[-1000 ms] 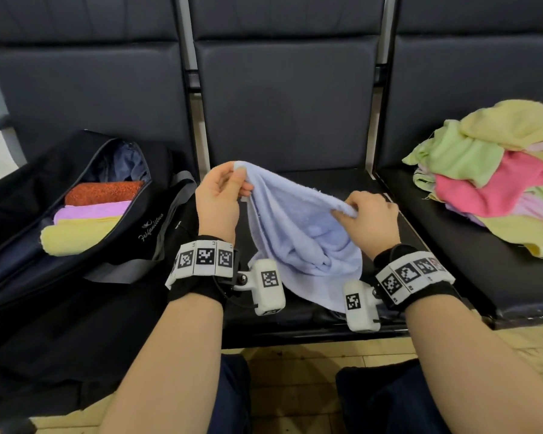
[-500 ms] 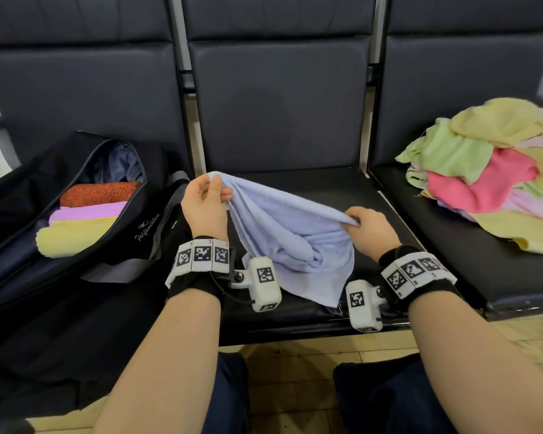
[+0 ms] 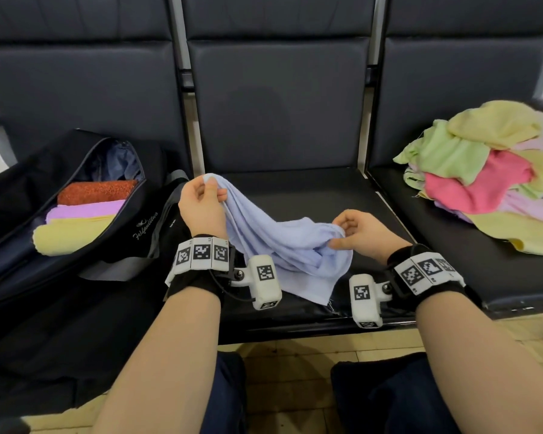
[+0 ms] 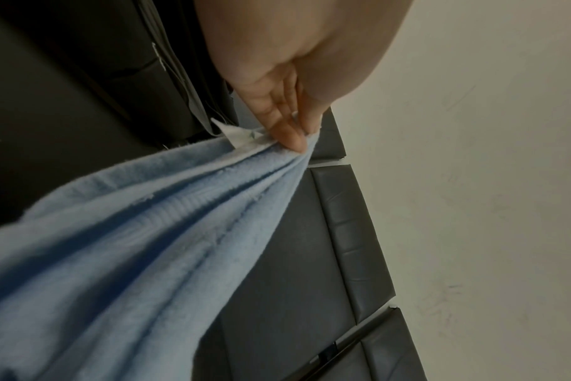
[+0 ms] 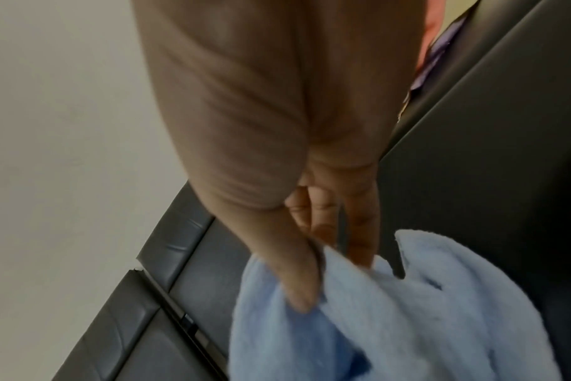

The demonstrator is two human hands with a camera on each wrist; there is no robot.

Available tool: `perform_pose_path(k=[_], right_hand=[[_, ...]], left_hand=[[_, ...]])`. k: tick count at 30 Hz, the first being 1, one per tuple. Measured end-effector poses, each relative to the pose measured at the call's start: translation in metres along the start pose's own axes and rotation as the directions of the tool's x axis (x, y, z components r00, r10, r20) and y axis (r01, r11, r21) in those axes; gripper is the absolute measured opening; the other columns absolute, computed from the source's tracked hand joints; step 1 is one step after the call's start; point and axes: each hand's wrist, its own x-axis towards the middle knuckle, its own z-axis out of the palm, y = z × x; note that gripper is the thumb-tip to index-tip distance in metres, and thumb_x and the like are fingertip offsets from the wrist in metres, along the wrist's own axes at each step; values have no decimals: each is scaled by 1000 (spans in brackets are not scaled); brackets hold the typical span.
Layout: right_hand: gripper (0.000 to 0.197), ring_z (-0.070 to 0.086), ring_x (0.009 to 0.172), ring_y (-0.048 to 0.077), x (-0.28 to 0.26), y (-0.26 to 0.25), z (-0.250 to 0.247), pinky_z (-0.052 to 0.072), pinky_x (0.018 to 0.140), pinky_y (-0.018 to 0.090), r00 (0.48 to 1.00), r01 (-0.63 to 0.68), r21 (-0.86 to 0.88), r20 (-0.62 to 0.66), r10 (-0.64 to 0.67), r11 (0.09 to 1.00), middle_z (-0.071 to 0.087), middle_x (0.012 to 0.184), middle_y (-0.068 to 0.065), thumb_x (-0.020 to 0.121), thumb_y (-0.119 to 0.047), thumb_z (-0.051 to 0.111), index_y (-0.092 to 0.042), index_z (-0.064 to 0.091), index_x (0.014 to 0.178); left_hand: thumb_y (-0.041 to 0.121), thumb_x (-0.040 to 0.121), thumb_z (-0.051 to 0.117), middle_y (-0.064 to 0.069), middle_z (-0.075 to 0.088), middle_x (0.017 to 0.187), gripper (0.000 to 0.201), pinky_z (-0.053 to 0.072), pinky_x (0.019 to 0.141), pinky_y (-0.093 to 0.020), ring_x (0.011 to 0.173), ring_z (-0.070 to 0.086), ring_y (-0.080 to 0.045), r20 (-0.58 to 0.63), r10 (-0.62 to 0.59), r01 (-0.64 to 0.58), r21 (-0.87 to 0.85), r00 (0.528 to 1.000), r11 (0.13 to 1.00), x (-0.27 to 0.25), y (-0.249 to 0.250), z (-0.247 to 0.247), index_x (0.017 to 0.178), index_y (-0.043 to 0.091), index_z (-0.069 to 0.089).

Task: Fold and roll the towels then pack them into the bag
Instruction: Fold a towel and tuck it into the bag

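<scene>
A light blue towel (image 3: 282, 245) hangs bunched over the middle seat (image 3: 311, 195). My left hand (image 3: 201, 202) pinches one corner of it, raised at the seat's left edge; the left wrist view shows the fingers (image 4: 290, 134) clamped on the towel (image 4: 140, 232) there. My right hand (image 3: 355, 233), lower and to the right, pinches another part of the edge; thumb and fingers (image 5: 359, 245) grip the towel (image 5: 408, 309) in the right wrist view. An open black bag (image 3: 76, 214) on the left seat holds three rolled towels: orange (image 3: 98, 191), purple (image 3: 82, 211) and yellow (image 3: 69, 236).
A loose heap of yellow, green, pink and lilac towels (image 3: 489, 177) lies on the right seat. Dark seat backs (image 3: 276, 98) rise behind. Tiled floor (image 3: 282, 349) and my knees are below the seat's front edge.
My right hand has dropped toward the seat and slid along the towel's edge, so the towel now sags between the hands. My left hand has kept hold of its corner.
</scene>
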Motion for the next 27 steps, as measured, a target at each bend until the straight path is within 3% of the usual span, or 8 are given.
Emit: perform_pose_path(k=[3, 5, 8, 12, 15, 18, 21, 27], right_hand=[[28, 59, 74, 16, 2, -1, 2, 48, 70, 26, 996, 65, -50, -64, -68, 997, 64, 88, 7, 74, 11, 67, -15, 61, 85], [18, 57, 79, 20, 5, 1, 4, 43, 74, 25, 965, 87, -195, -226, -131, 977, 59, 97, 9, 80, 6, 62, -9, 66, 89], [26, 53, 101, 35, 4, 5, 1, 39, 84, 31, 816, -29, -316, -555, -160, 948, 51, 114, 20, 84, 6, 50, 0, 65, 105], [28, 53, 105, 40, -5, 2, -8, 41, 81, 42, 645, -304, -178, -761, 65, 936, 51, 122, 19, 92, -15, 49, -4, 52, 118], [30, 65, 87, 37, 2, 13, -12, 53, 81, 41, 688, -383, -11, -671, 278, 924, 69, 95, 18, 95, -24, 42, -1, 62, 92], [30, 68, 74, 37, 13, 27, -8, 58, 75, 51, 704, -276, 278, -593, 391, 920, 68, 77, 23, 93, -17, 45, -6, 56, 68], [6, 67, 87, 32, 19, 22, -6, 57, 81, 46, 725, -120, 487, -552, 411, 865, 67, 91, 20, 90, -5, 55, -4, 61, 89], [24, 60, 82, 21, 18, 17, -5, 50, 76, 30, 758, 19, 445, -590, 277, 896, 62, 82, 5, 81, 10, 54, -7, 64, 95]], left_hand=[[14, 96, 51, 1, 64, 73, 11, 54, 86, -31, 71, 61, -10, 8, 18, -18, -3, 1000, 1000, -3, 1, 3, 101, 9, 59], [14, 96, 51, -1, 64, 76, 10, 53, 84, -28, 72, 61, -11, 4, 37, -37, -17, 999, 999, -5, 3, 5, 102, 10, 58], [13, 97, 50, -2, 62, 78, 5, 52, 79, -23, 70, 60, -8, -43, 50, -53, -53, 998, 997, -6, 5, 5, 99, 12, 55], [11, 98, 48, 0, 60, 78, 5, 49, 72, -15, 67, 58, -4, -74, 44, -49, -71, 996, 996, -5, 4, 3, 99, 9, 52], [12, 98, 49, 0, 61, 78, 4, 49, 73, -17, 69, 59, -5, -59, 33, -38, -70, 998, 997, -5, 3, 3, 97, 13, 53], [12, 98, 49, -1, 61, 78, 4, 50, 74, -17, 69, 59, -6, -48, 34, -37, -68, 998, 997, -6, 4, 4, 99, 11, 53], [12, 98, 48, 0, 61, 77, 5, 50, 75, -18, 69, 58, -6, -57, 25, -29, -73, 998, 997, -6, 4, 4, 96, 14, 53], [12, 99, 47, -1, 61, 77, 13, 50, 74, -17, 69, 59, -7, -85, 43, -50, -80, 995, 996, -9, 8, 4, 89, 20, 51]])
